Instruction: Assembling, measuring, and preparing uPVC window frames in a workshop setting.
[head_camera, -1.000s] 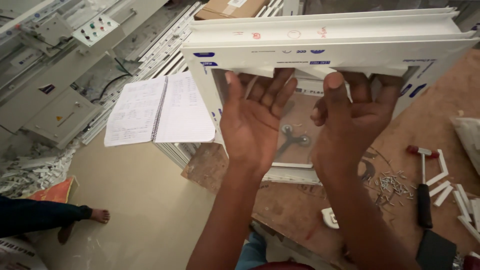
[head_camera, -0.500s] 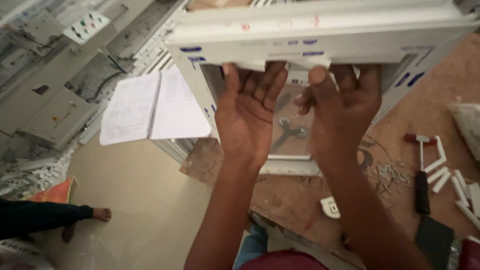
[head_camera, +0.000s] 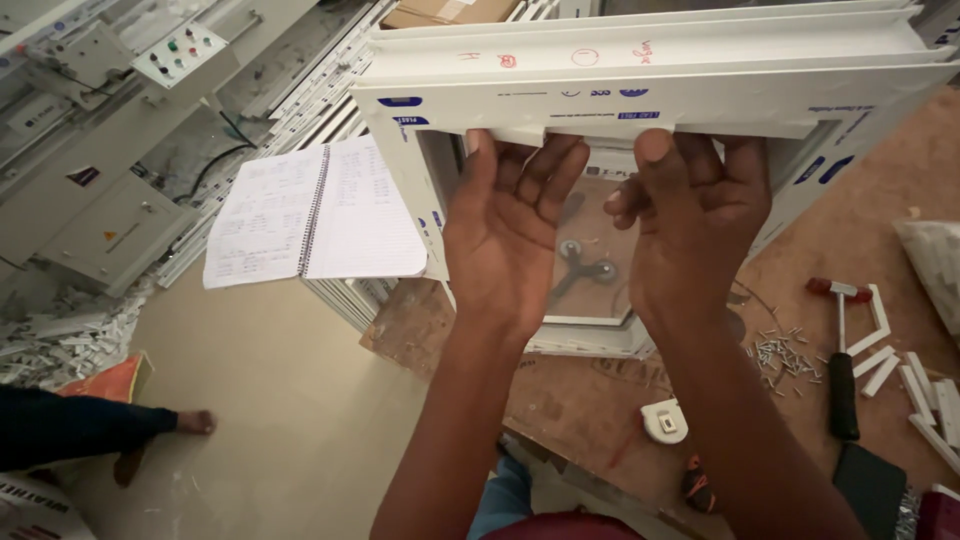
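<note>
A white plastic window frame (head_camera: 640, 90) stands tilted up in front of me, its near bar across the top of the view. My left hand (head_camera: 515, 225) and my right hand (head_camera: 695, 215) reach up side by side under that bar, fingers pressed against its underside near a short white strip at the middle. Both palms face me. Through the frame's glass pane (head_camera: 585, 265) a dark handle-shaped tool shows on the brown workbench (head_camera: 800, 300) below.
An open spiral notebook (head_camera: 315, 215) lies on stacked white profiles at left. A grey control cabinet (head_camera: 110, 190) stands far left. A hammer (head_camera: 842, 345), loose screws (head_camera: 785, 355) and short white offcuts (head_camera: 900, 360) lie on the bench. Another person's foot (head_camera: 195, 422) rests on the floor.
The frame has swung a little to the right and closer in view. Both hands stay under its near bar, fingers shifted slightly upward.
</note>
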